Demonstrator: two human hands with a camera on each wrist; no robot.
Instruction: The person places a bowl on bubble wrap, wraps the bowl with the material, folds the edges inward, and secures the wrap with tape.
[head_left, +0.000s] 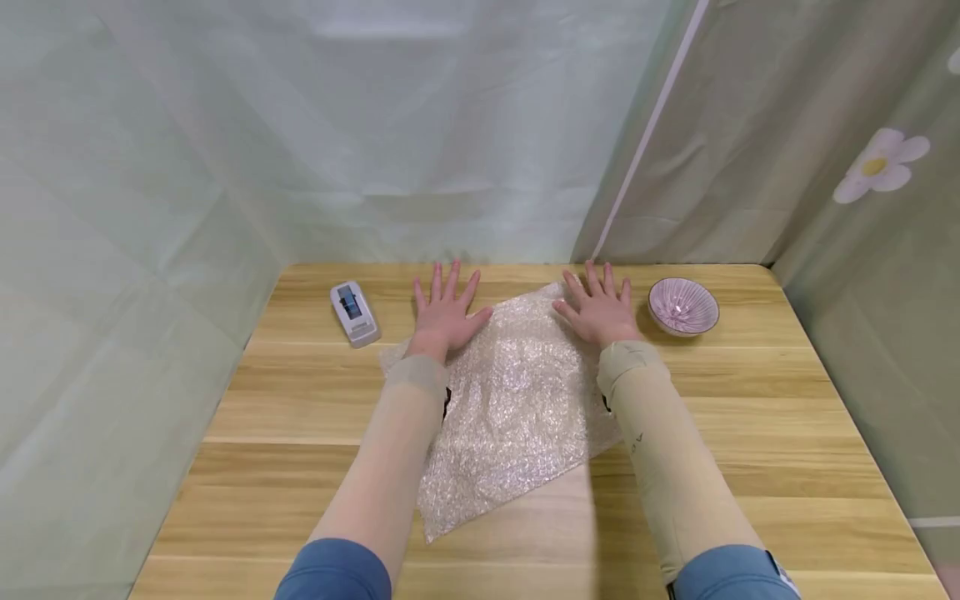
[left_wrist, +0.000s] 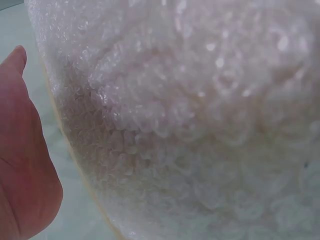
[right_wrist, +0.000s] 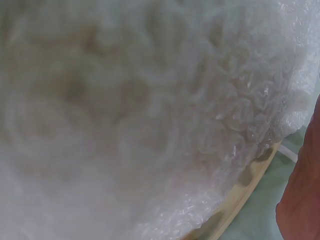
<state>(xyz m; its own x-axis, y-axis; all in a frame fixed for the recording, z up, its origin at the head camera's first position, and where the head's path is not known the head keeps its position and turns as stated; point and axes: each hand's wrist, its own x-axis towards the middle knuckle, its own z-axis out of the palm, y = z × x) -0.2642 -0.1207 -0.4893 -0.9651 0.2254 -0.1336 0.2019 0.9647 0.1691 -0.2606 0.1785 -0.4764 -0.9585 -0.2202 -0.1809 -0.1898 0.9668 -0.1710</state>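
A sheet of clear bubble wrap [head_left: 517,400] lies at a slant on the wooden table, one corner pointing toward the person. My left hand [head_left: 446,318] rests flat with spread fingers at its far left edge, fingertips beyond it on the wood. On the far right corner, my right hand [head_left: 602,312] lies with fingers spread and straight. Up close in the left wrist view, the bubble wrap [left_wrist: 165,110] fills most of the picture beside the left hand [left_wrist: 25,150]. The right wrist view has the bubble wrap [right_wrist: 150,125] with the right hand [right_wrist: 302,190] at the edge.
Left of the left hand lies a white and grey handheld device [head_left: 356,313] with a dark window. A small bowl with purple streaks [head_left: 683,307] stands just right of the right hand. Pale curtains [head_left: 450,125] hang behind and beside the wooden table [head_left: 285,467].
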